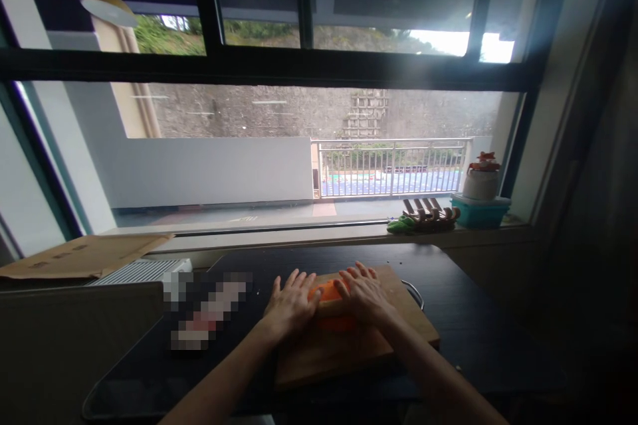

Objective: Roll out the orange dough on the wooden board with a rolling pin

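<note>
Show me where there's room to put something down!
The table looks mostly bare right of the board, past the metal loop. The windowsill does too, between the cardboard and the green thing. It's crowded on the board, with left hand, right hand, rolling pin and orange stuff, and around the teal box.

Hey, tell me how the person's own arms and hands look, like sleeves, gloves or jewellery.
The left hand and right hand are ungloved, with slim fingers. Both forearms are bare, with no sleeves in view. I see no watch or bracelet on either wrist.
</note>
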`<state>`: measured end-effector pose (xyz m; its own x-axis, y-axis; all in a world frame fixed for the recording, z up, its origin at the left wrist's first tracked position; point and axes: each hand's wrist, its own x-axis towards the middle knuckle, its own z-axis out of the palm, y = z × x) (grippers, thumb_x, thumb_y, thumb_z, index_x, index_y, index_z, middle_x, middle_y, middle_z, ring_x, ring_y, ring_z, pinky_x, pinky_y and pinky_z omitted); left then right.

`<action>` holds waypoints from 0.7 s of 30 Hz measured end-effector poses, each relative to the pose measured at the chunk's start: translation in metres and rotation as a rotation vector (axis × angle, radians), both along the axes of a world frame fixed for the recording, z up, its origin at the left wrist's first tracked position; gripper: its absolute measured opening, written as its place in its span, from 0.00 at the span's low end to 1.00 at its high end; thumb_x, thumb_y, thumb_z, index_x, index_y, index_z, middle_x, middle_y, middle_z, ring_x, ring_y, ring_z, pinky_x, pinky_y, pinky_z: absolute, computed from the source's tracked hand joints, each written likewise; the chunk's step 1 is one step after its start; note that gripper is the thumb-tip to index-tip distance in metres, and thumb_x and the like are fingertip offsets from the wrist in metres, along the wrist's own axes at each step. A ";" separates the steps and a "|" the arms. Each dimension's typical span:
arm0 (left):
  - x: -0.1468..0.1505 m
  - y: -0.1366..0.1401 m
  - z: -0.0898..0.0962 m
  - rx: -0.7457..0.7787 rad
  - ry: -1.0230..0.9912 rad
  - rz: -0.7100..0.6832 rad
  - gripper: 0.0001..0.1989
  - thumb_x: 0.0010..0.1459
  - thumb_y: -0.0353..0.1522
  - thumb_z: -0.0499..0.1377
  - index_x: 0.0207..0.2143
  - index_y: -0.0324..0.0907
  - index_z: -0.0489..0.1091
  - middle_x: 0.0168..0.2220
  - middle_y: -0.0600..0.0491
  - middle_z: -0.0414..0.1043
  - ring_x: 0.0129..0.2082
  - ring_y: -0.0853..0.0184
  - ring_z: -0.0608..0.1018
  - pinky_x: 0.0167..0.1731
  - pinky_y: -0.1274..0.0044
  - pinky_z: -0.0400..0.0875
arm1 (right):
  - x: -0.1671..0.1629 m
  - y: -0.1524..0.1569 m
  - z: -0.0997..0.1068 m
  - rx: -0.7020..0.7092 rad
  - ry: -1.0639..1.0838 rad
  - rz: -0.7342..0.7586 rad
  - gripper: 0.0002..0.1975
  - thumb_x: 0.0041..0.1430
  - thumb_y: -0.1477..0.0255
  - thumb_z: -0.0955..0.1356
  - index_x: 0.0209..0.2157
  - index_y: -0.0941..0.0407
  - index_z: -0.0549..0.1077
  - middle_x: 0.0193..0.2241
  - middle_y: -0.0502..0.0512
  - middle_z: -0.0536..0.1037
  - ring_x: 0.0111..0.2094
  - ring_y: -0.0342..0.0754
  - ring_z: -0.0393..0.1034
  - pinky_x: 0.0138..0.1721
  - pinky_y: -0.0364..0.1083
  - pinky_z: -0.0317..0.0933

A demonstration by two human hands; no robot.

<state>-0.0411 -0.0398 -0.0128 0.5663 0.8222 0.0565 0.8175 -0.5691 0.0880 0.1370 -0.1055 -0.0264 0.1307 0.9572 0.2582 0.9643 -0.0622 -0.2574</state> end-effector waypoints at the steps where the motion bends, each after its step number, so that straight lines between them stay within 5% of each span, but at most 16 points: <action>1: 0.004 0.009 0.000 -0.006 -0.004 0.023 0.32 0.65 0.47 0.35 0.65 0.42 0.54 0.67 0.47 0.52 0.68 0.56 0.50 0.63 0.52 0.40 | 0.003 0.012 0.005 -0.019 0.002 0.005 0.26 0.69 0.57 0.52 0.56 0.53 0.68 0.58 0.58 0.68 0.65 0.58 0.46 0.62 0.60 0.40; 5: 0.013 0.039 -0.001 -0.031 -0.015 0.117 0.32 0.65 0.46 0.34 0.65 0.41 0.53 0.66 0.47 0.54 0.67 0.54 0.52 0.61 0.49 0.47 | 0.011 0.056 0.017 -0.075 0.013 0.009 0.25 0.68 0.58 0.53 0.54 0.55 0.69 0.58 0.63 0.67 0.65 0.59 0.47 0.59 0.62 0.44; 9: 0.013 0.039 -0.001 -0.033 -0.004 0.141 0.33 0.65 0.45 0.34 0.65 0.39 0.53 0.66 0.45 0.53 0.67 0.53 0.52 0.60 0.48 0.48 | 0.012 0.067 0.017 -0.095 0.035 -0.005 0.26 0.68 0.57 0.53 0.55 0.56 0.68 0.59 0.64 0.66 0.64 0.59 0.49 0.58 0.61 0.46; 21: -0.007 -0.064 -0.004 0.146 -0.010 -0.070 0.30 0.65 0.44 0.40 0.65 0.40 0.54 0.67 0.45 0.52 0.68 0.53 0.51 0.64 0.53 0.39 | 0.000 -0.042 -0.019 0.055 0.000 -0.040 0.27 0.69 0.58 0.53 0.60 0.55 0.64 0.62 0.58 0.62 0.67 0.55 0.43 0.64 0.56 0.37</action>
